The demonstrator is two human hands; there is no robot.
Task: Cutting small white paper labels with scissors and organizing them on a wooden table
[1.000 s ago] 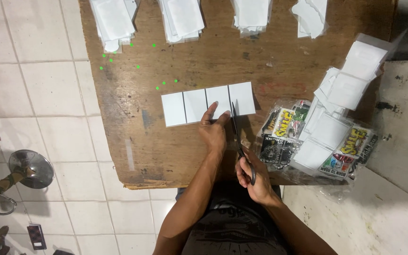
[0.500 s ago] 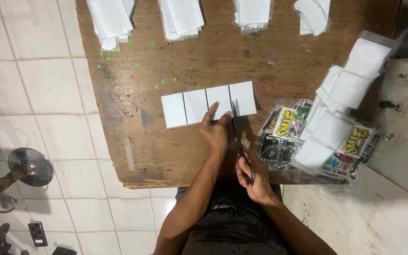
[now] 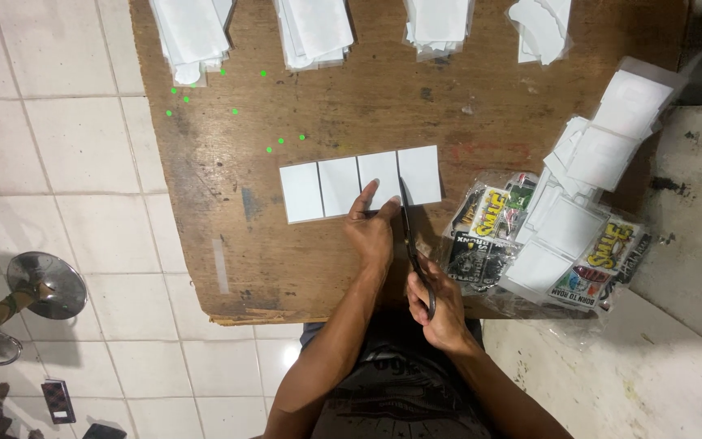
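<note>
A white paper strip (image 3: pixel 318 189), marked into several squares, lies flat on the brown wooden table (image 3: pixel 343 114). My left hand (image 3: pixel 372 230) presses on the strip's near edge with its fingers spread. Black scissors (image 3: pixel 410 236) sit in my right hand (image 3: pixel 440 307), close to my body. The blades point away from me and reach into the strip between its two rightmost squares.
Several stacks of white sheets (image 3: pixel 314 29) line the table's far edge. A heap of colourful stickers in clear bags (image 3: pixel 530 244) and white squares (image 3: pixel 619 122) fills the table's right side. A round metal object (image 3: pixel 46 284) stands on the white tiled floor at left.
</note>
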